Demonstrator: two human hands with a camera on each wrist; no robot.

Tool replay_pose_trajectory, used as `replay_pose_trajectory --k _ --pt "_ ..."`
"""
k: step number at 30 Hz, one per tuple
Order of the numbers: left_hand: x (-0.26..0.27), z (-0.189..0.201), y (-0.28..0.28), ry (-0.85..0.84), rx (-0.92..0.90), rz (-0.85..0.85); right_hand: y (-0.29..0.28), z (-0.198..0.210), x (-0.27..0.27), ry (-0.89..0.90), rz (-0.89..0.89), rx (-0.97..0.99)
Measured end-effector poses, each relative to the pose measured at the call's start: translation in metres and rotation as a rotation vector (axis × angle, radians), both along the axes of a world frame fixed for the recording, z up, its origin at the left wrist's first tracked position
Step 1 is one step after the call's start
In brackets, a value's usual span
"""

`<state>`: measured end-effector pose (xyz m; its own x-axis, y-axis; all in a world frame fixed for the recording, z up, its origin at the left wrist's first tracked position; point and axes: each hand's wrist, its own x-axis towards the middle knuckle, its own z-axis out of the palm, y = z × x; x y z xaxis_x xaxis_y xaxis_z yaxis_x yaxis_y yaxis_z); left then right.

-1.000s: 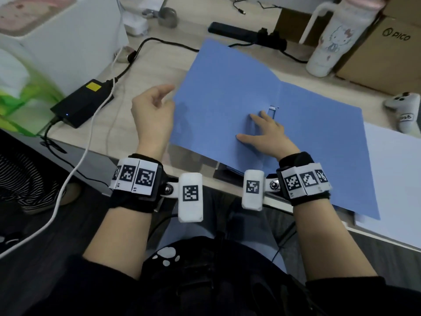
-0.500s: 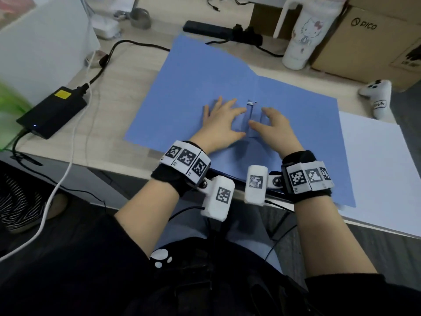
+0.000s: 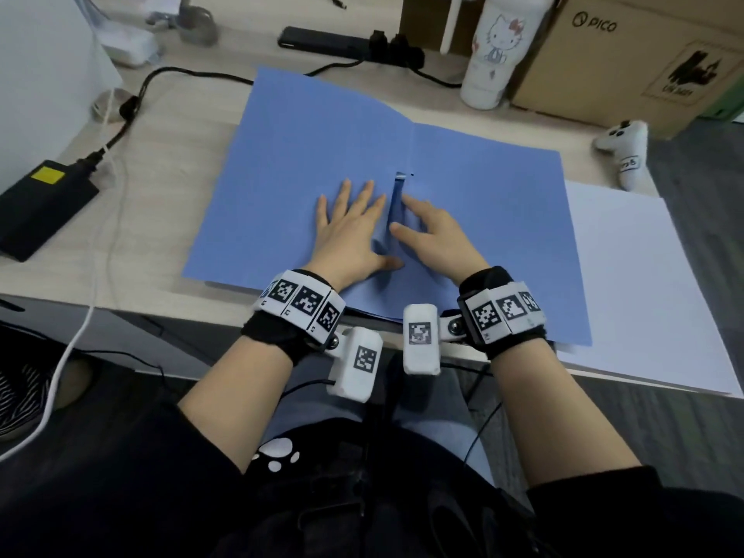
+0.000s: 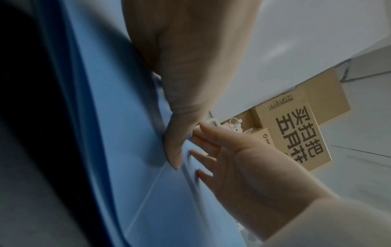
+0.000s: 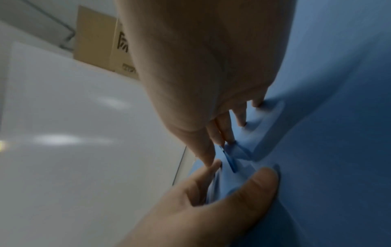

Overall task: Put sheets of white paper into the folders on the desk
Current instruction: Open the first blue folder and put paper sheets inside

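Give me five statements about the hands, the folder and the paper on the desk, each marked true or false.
1. The blue folder lies open on the desk. True.
2. The left hand rests flat on the folder. True.
3. The right hand holds a white sheet. False: its fingers work at the folder's clip bar.
4. White paper lies right of the folder. True.
5. The cartoon bottle lies tipped over. False: it stands upright.

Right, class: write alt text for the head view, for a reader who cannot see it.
Both hands press an open blue folder on a desk: the left hand flat beside the spine, the right hand at the raised clip. White paper lies to the right.
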<state>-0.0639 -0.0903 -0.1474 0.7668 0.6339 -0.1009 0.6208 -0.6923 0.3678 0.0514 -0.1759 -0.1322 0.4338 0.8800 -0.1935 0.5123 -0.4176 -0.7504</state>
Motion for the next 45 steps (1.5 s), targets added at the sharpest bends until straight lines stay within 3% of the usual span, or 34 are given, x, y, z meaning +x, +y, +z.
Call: replay_pose_trajectory --k 4,13,19,25,33,37,40,45 --pt "0.0 -0.002 -0.002 -0.022 0.009 0.004 0.003 -0.002 -0.001 -0.132 0.12 -0.091" --pt "0.001 0.005 -0.007 0.02 0.035 0.012 0.005 -0.005 -0.002 -0.22 0.178 -0.198" --pt "0.01 0.021 -0.02 -0.056 0.024 0.01 -0.021 0.008 0.009 0.07 -0.015 0.141" --pt "0.041 0.028 -0.051 -0.195 -0.029 -0.151 -0.072 0.012 0.031 0.337 -0.343 0.471" --pt "0.104 0.022 -0.106 -0.276 -0.302 -0.345 -0.138 0.003 0.082 0.064 -0.753 0.536" --pt "0.135 0.024 -0.134 -0.265 -0.33 -0.411 -0.171 -0.004 0.101 -0.168 -0.87 0.476" --pt "0.156 0.025 -0.152 -0.229 -0.331 -0.465 -0.195 -0.009 0.115 -0.312 -0.901 0.338" --pt "0.187 0.017 -0.169 -0.138 -0.335 -0.523 -0.227 -0.023 0.139 -0.445 -0.887 -0.1"
